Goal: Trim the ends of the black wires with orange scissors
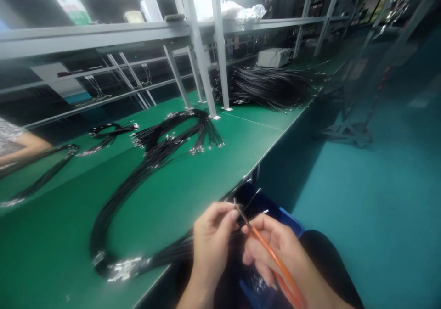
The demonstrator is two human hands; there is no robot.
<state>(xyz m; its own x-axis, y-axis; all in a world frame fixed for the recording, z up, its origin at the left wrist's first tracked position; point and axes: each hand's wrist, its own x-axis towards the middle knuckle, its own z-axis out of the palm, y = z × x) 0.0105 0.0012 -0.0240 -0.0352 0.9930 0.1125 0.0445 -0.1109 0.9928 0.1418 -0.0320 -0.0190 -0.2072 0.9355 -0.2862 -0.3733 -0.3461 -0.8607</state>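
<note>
My left hand pinches the end of a thin cable in front of the table's edge. My right hand is wrapped round an orange-handled tool, whose dark tip meets the cable end at my left fingertips. A long bundle of black cables curves across the green table and runs back toward my hands, with shiny ends and a pale wrapped section near the front. Beneath my hands is a blue bin with small shiny pieces inside, partly hidden by my hands.
A large black cable pile lies farther back near a pale box. Smaller bundles lie at the left, by another person's arm. White shelf posts stand on the table. My dark-clothed knee is at the right.
</note>
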